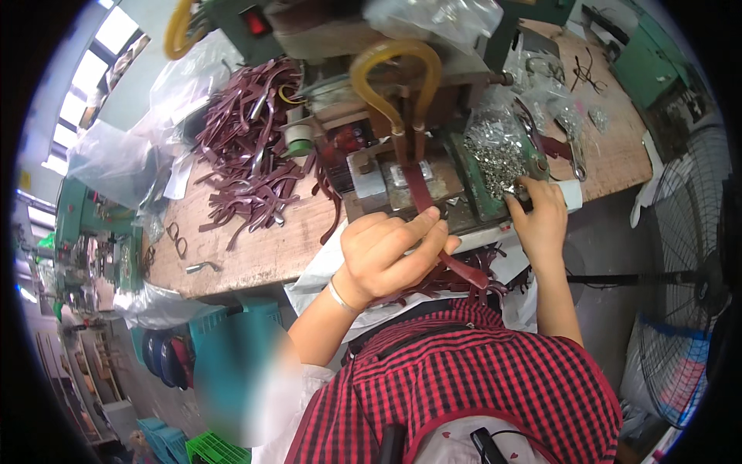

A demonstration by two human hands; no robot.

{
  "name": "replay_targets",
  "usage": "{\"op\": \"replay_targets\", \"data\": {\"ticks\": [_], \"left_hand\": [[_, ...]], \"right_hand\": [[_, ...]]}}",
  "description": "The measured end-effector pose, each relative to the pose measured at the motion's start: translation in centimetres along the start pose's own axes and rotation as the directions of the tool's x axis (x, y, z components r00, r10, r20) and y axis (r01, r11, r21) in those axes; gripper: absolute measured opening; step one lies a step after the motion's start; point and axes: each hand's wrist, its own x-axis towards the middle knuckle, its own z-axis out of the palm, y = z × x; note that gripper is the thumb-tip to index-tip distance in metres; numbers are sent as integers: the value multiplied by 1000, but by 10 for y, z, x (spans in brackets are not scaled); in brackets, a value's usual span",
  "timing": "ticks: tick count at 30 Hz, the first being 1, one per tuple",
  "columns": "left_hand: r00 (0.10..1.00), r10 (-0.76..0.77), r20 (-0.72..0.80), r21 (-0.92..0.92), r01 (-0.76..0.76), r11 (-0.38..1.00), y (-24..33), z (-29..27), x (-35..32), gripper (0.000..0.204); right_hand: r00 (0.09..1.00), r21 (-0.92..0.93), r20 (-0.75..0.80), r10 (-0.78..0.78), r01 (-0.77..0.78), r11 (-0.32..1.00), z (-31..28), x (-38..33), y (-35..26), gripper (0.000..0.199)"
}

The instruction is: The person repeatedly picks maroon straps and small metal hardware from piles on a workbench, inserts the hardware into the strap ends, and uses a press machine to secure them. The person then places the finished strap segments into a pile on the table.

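Observation:
My left hand [393,251] is closed on a dark red strap [420,192]. The strap's far end lies on the metal block [369,185] under the press, and its near end hangs past my fingers toward my lap. To the right, my right hand [542,218] reaches the near corner of a green tray [488,207] filled with small shiny metal pieces [496,164]. Its thumb and forefinger come together at those pieces; what lies between the tips is too small to make out.
A large heap of dark red straps [251,143] covers the bench [255,259] at left. The press's yellow hose [359,73] loops above the block. More straps lie across my lap. Clear plastic bags [553,100] and pliers [577,158] lie at right, beside a black fan [672,278].

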Motion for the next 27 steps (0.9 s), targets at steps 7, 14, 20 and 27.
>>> {"op": "replay_targets", "data": {"ticks": [7, 14, 20, 27], "left_hand": [[929, -337, -152, -29, 337, 941, 6, -11, -52, 38], [548, -836, 10, 118, 830, 545, -96, 10, -86, 102], [661, -563, -497, 269, 734, 624, -125, -77, -52, 34], [515, -780, 355, 693, 415, 590, -159, -102, -125, 24]], "right_hand": [[987, 89, -162, -18, 32, 996, 34, 31, -14, 12], [982, 276, -178, 59, -8, 961, 45, 54, -25, 10], [960, 462, -142, 242, -152, 874, 46, 29, -5, 15], [964, 693, 27, 265, -209, 690, 47, 52, -31, 13]]}}
